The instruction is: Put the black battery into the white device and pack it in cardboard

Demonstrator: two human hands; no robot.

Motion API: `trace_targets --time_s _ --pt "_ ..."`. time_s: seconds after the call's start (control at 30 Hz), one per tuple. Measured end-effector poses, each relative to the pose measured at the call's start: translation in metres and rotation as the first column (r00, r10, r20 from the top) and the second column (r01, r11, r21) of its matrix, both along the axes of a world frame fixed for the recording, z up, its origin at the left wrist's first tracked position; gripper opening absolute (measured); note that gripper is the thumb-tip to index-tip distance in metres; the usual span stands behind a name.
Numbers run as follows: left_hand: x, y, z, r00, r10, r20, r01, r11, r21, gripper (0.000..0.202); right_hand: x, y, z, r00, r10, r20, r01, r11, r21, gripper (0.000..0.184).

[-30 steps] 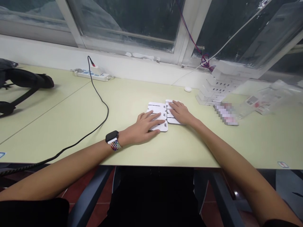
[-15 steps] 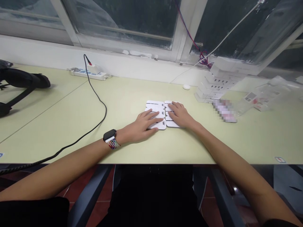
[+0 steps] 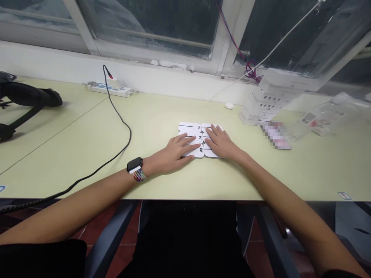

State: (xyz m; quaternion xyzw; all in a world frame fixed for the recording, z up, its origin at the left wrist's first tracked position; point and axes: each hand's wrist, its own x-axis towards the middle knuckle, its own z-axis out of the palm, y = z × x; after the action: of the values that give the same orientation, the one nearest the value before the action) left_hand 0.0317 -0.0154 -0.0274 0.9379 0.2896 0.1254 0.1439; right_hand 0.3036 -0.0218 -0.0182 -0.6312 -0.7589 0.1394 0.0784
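Watching remotely, I count clock directions from the centre of the flat white pieces. The pale yellow-green, smooth-topped table (image 3: 162, 110) spans the view, its near edge at 6 o'clock; beyond its far edge, at 12 o'clock, I see the white-framed glass window (image 3: 162, 23). A black, curved device (image 3: 29, 94) stands between 9 and 10 o'clock, cut off by my view. At 2 o'clock rises a stack of white rectangular boxes (image 3: 259, 104); clear, crumpled plastic packaging (image 3: 327, 114) lies between 2 and 3 o'clock. The person's left hand (image 3: 169, 156), reaching in from 8 o'clock, lies palm down, fingers spread over the left column of pieces. The right hand (image 3: 222, 143), from 4 o'clock, lies palm down on the right column, fingers slightly parted; how firmly either presses, I cannot tell. Beneath them, the flat white rounded-corner pieces (image 3: 187, 126), marked with black lines and letters, form two columns with a narrow seam between. A white rectangular power strip (image 3: 98, 88) lies at 10 o'clock, a black-faced watch with a multicoloured patterned band (image 3: 135, 165) circles the left wrist, and a small white oval object (image 3: 229, 105) rests at 1 o'clock.
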Motion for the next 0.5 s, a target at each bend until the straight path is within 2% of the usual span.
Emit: trace_targets --time_s 0.07,0.13,0.23,0.3,0.37,0.5 --pt "0.000 0.000 0.000 1.000 -0.001 0.002 0.001 1.000 0.004 0.055 0.004 -0.002 0.002 0.999 -0.002 -0.043 0.003 0.999 0.040 0.070" --pt "0.000 0.000 0.000 1.000 0.000 0.009 0.000 1.000 0.004 0.055 0.010 -0.009 0.005 0.995 0.008 -0.101 0.009 0.986 0.168 0.063" --pt "0.000 0.000 -0.001 0.999 -0.002 0.033 0.002 1.000 -0.001 0.054 0.017 -0.034 0.004 0.981 0.119 -0.151 -0.043 0.902 0.429 0.043" --pt "0.001 0.000 0.000 0.999 0.001 0.050 0.000 1.000 -0.004 0.053 0.019 -0.058 -0.001 0.969 0.229 -0.096 -0.145 0.835 0.531 0.030" --pt "0.002 0.000 0.000 0.998 0.007 0.056 -0.006 1.000 -0.010 0.052 0.018 -0.085 -0.008 0.947 0.321 -0.021 -0.256 0.793 0.553 0.026" --pt "0.002 0.000 0.000 0.999 0.004 0.046 -0.005 1.000 0.002 0.052 0.021 -0.125 -0.015 0.920 0.391 -0.031 -0.314 0.782 0.539 0.033"
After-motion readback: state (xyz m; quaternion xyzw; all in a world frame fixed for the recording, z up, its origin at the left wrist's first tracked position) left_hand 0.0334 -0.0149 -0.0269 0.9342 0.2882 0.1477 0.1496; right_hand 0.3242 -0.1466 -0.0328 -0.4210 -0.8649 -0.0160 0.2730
